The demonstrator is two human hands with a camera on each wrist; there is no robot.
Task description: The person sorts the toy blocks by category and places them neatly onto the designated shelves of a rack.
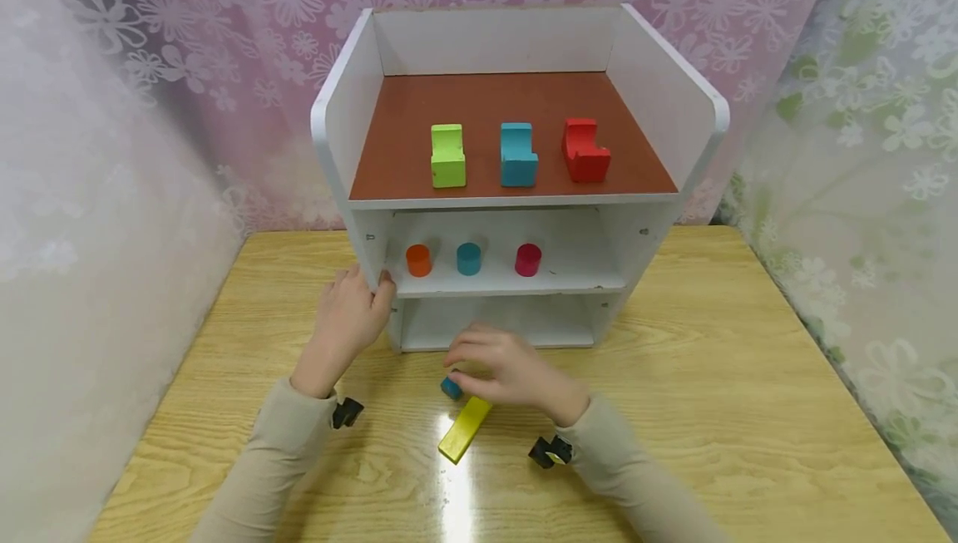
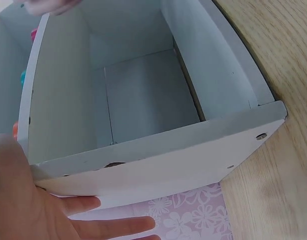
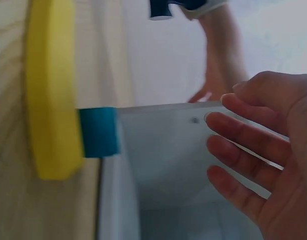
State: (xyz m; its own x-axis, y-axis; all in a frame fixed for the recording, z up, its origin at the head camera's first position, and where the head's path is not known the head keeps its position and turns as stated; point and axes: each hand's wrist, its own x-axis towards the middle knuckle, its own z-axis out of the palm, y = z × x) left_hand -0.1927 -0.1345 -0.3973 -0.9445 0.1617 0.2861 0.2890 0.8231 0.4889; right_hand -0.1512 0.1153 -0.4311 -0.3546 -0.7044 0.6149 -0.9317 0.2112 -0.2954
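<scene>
A small white shelf unit stands upright on the table. My left hand holds its left side panel near the middle shelf, thumb at the front edge. In the left wrist view, this hand's fingers extend along the panel's outer face. My right hand hovers in front of the bottom compartment, near a small blue cylinder. The right wrist view shows the fingers loosely bent, with nothing between them and apart from the blue cylinder. A long yellow block lies on the table nearby.
Green, blue and red notched blocks stand on the brown top shelf. Orange, blue and dark pink cylinders stand on the middle shelf. A flowered curtain hangs behind the table.
</scene>
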